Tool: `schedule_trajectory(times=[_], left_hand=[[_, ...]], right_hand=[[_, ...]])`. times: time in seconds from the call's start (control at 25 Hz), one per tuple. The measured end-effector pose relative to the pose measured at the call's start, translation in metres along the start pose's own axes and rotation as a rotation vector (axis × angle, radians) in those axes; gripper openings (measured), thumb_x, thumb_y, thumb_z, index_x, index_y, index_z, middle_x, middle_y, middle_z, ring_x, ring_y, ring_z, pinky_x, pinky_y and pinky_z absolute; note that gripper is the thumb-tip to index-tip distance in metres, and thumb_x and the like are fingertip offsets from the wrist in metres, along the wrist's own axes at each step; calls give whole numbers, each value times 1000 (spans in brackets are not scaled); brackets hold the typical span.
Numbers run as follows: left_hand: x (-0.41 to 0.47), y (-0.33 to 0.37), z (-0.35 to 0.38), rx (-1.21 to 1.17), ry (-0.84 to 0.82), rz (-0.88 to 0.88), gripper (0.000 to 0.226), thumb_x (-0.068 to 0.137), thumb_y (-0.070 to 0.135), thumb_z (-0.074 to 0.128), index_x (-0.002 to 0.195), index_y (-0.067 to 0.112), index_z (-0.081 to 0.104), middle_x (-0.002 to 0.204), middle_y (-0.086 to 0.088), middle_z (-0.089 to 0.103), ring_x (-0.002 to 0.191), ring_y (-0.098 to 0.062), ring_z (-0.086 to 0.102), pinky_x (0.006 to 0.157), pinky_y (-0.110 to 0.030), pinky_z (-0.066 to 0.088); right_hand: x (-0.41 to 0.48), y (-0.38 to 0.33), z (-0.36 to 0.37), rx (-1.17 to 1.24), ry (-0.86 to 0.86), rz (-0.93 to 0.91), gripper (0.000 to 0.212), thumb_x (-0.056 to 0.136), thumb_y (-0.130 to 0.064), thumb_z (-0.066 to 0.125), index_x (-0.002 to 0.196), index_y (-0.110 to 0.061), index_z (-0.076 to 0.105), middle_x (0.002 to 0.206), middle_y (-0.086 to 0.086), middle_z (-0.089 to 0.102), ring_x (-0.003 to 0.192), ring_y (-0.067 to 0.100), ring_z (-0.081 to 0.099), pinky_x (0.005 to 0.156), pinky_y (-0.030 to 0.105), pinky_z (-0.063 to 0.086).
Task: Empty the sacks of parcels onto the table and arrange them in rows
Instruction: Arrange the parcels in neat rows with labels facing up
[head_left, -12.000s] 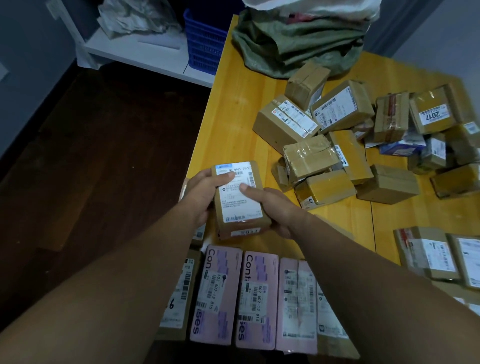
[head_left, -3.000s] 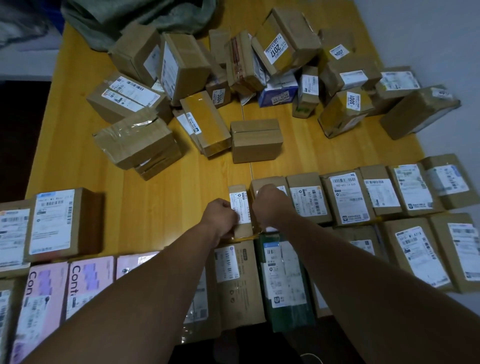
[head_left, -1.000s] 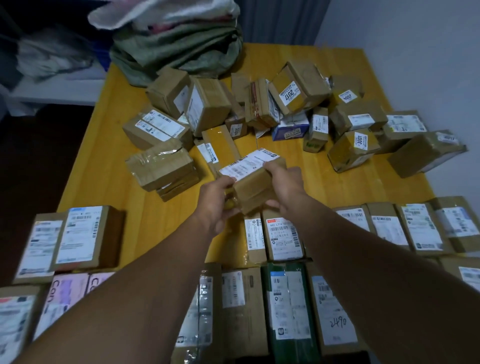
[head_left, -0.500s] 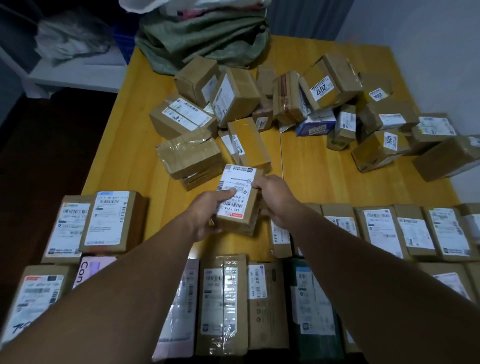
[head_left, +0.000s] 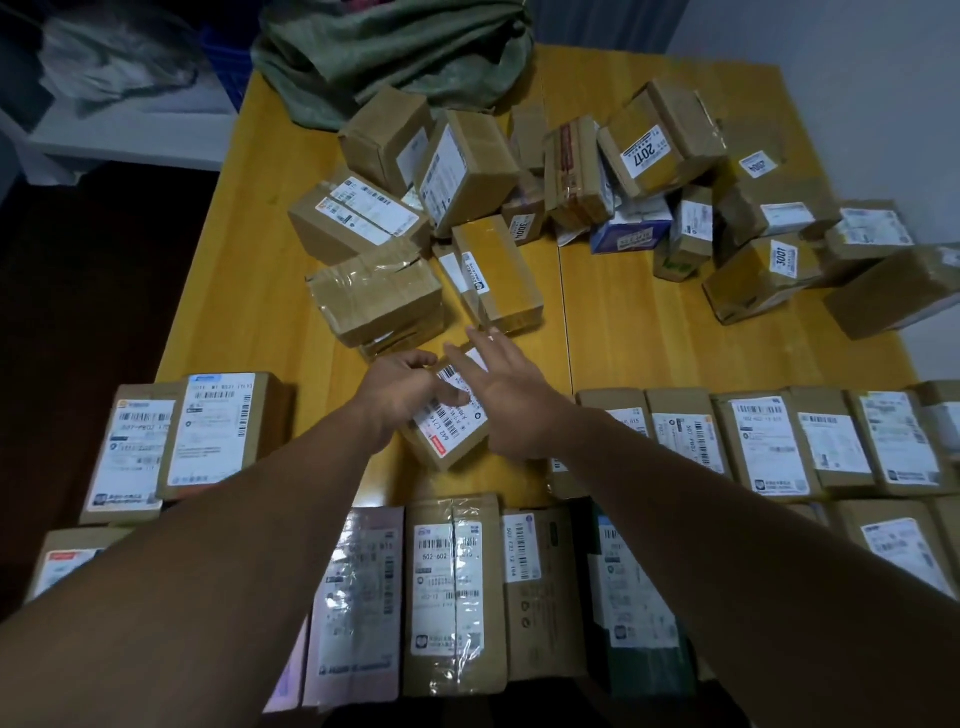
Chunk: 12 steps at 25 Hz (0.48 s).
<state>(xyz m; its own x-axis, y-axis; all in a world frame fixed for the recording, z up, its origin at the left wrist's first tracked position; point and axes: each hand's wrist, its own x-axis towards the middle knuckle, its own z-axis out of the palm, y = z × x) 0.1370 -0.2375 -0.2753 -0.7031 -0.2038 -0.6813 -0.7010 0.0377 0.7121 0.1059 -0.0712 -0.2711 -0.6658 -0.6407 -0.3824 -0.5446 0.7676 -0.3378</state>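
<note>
Now the small parcel (head_left: 449, 431) — lifted a moment ago — lies askew just left of the second row (head_left: 758, 441), left hand (head_left: 400, 392) gripping its edge, right hand (head_left: 511, 410) spread open above it; it seems to need only squaring up.

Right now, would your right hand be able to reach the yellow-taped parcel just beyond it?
Probably yes. The right hand is open, its fingertips almost at the near edge of the yellow-taped parcel, with nothing between them. The left hand grips the labelled parcel.

A small brown parcel (head_left: 449, 434), label up, sits askew above the yellow table (head_left: 649, 343).
</note>
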Motion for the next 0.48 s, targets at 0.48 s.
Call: schedule_trajectory(times=[0.48], left_hand=[[1, -13, 6, -136, 158, -44, 46, 79, 28, 73, 121, 16, 59, 102, -6, 73, 78, -19, 64, 66, -37, 54]], right_hand=[[-3, -23, 36, 405, 104, 590, 104, 69, -62, 78, 143, -6, 32, 137, 16, 46, 128, 34, 44, 104, 42, 41]])
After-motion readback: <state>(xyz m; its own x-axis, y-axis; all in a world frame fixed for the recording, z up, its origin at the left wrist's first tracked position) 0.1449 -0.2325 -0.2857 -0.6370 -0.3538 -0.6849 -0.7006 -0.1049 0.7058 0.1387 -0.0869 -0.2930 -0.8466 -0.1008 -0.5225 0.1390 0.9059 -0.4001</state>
